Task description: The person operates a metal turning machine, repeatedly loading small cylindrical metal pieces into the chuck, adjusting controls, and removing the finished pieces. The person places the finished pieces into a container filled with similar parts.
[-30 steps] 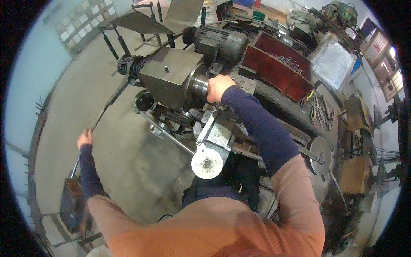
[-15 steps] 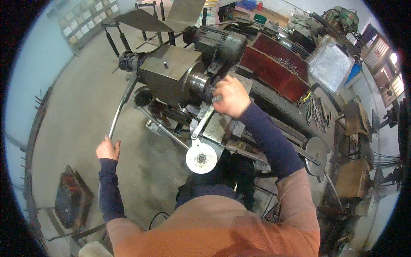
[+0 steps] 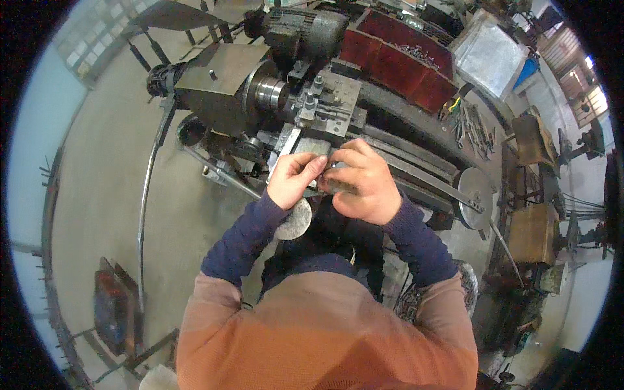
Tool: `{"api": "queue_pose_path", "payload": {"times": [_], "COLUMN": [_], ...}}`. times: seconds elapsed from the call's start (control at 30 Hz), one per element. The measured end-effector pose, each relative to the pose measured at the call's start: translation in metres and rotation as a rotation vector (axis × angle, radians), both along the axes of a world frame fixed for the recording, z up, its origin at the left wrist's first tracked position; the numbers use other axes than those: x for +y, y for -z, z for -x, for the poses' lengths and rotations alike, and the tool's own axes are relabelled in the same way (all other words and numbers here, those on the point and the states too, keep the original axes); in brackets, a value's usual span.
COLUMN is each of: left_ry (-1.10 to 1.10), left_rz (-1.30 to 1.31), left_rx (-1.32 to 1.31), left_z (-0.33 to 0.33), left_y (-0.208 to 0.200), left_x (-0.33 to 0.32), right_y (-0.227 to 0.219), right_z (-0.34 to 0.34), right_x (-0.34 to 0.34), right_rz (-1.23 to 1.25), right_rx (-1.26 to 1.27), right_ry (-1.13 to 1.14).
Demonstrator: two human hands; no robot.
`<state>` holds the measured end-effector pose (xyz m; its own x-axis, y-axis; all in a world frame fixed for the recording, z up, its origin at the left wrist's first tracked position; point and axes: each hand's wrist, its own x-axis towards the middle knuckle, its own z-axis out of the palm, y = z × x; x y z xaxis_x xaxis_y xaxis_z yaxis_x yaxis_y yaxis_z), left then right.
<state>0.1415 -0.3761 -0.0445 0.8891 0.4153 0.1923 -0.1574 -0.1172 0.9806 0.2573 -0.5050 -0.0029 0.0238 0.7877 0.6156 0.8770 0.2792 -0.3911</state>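
Note:
Both hands are together in front of a small lathe's headstock (image 3: 211, 81), over its near side. My left hand (image 3: 294, 177) has its thumb and fingers pinched together, pointing right. Close against it, my right hand (image 3: 365, 185) has curled fingers meeting the left fingertips. Whatever small thing lies between them is hidden by the fingers. The shiny round spindle nose (image 3: 270, 93) is beyond my left hand, and the tool post (image 3: 311, 101) stands just past the fingertips. A pale handwheel disc (image 3: 296, 222) shows below my left wrist. The long lever (image 3: 144, 195) hangs untouched at the left.
A ribbed motor (image 3: 305, 31) sits behind the headstock. Behind the bed stands a red tray (image 3: 403, 71) with small metal parts. Wrenches and pliers (image 3: 473, 130) lie at the right, near another large disc (image 3: 473, 198). A red-and-dark box-like object (image 3: 116, 305) is at lower left.
My left hand has let go of the long lever and come to the middle. My right hand has moved from beside the spindle toward me, meeting the left. The lever's lower end has swung down.

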Motion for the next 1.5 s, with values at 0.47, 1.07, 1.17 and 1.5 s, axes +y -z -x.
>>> {"api": "queue_pose_path", "payload": {"times": [0.47, 1.07, 1.17, 1.5], "left_ry": [0.207, 0.216, 0.235, 0.209], "left_rz": [0.655, 0.736, 0.702, 0.514], "left_rx": [0.059, 0.097, 0.089, 0.091], "left_z": [-0.006, -0.005, -0.005, -0.007], "left_y": [0.033, 0.030, 0.031, 0.026], "left_x": [-0.010, -0.010, -0.008, -0.005], "right_y": [0.038, 0.045, 0.045, 0.033], "right_z": [-0.002, -0.003, -0.002, -0.003], "right_x": [-0.014, -0.011, -0.010, -0.006], "right_rz": [-0.071, -0.051, -0.078, -0.082], "right_rx": [0.206, 0.264, 0.200, 0.037], "right_ry": [0.034, 0.042, 0.054, 0.058]}}
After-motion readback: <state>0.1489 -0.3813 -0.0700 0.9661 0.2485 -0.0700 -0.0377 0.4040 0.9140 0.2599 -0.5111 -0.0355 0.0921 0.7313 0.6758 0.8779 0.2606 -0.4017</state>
